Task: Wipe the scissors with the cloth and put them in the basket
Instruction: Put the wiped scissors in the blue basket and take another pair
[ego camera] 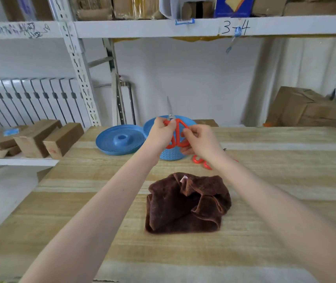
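My L grip (161, 132) & R grip (199, 141) pinch scissors (178, 130) handles, blades up, over basket (171, 155) at far edge of table (81, 201). Cloth (187, 203) lies mid-table.

The scissors (176, 130) have orange-red handles and thin metal blades. They stand upright in the air, blades together and pointing up, in front of the blue perforated basket (171, 155). A second pair (200, 160) with the same handles lies just beside the basket, partly hidden. The brown cloth (187, 203) lies crumpled on the table (81, 201), nearer than the basket.
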Tool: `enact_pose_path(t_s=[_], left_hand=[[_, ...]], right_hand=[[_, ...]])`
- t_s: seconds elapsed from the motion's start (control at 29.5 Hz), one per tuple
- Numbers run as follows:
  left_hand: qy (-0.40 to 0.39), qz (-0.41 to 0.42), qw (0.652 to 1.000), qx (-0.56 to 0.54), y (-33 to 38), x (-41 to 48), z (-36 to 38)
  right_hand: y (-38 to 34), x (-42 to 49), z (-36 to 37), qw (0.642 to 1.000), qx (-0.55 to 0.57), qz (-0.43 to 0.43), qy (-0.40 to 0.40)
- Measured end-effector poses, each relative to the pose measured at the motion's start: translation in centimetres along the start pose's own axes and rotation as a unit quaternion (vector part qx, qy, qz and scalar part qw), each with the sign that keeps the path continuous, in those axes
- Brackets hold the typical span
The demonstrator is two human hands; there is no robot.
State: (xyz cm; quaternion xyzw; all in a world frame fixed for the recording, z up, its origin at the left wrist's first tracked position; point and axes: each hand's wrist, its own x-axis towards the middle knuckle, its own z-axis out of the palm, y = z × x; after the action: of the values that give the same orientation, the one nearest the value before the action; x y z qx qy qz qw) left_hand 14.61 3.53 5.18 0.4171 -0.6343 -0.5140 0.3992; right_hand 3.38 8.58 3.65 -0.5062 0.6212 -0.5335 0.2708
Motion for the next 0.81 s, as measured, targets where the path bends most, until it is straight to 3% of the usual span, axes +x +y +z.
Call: enact_pose_path(t_s=[0.1,0.24,0.44,0.58,0.81], left_hand=[[-0.005,-0.004,1.000,0.005,-0.3,1.5,0.0],[0.071,-0.015,0.992,0.107,-1.3,4.4,-1.5],[0.035,0.009,0.954,0.298,-4.8,6.7,-3.2],[0.015,-0.009,0.929,0.371,-6.6,7.9,-3.5],[0.010,0.003,0.919,0.393,-7.5,8.8,-3.5]], right_hand=[[0.4,1.9,0.0,0.999,0.013,0.033,-0.002],[1.1,6.5,-0.1,0.996,-0.016,0.068,0.048],[3.3,12.3,2.2,0.979,-0.152,0.130,0.024],[4.7,14.2,4.1,0.937,-0.322,0.126,-0.044],[4.6,14.6,5.5,0.850,-0.499,0.097,-0.137]])
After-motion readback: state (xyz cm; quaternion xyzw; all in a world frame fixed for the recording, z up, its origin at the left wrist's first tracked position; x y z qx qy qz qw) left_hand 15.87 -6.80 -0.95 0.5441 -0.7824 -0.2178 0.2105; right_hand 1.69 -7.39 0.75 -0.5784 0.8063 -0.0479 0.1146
